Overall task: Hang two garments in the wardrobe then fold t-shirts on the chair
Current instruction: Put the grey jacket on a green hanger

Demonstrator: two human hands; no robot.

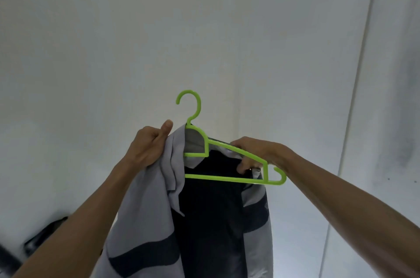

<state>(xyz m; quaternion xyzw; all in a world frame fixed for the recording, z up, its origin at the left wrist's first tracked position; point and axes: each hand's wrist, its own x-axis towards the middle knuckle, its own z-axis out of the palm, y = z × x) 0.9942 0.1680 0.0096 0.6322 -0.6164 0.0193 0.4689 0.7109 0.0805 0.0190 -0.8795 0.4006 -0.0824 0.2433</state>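
A bright green plastic hanger [227,178] is held up in front of a pale wall, hook upward. A grey garment with dark navy panels [204,221] hangs from it, partly draped over the hanger's left shoulder. My left hand [150,145] grips the grey collar fabric at the left, thumb pointing up. My right hand [254,152] pinches the garment's right shoulder edge against the hanger's sloping right arm. The hanger's right end sticks out bare beyond the cloth.
A plain white wall [204,27] fills the view. A vertical white edge or door frame [354,95] runs down the right side. Something dark [43,239] lies low at the bottom left, too blurred to identify.
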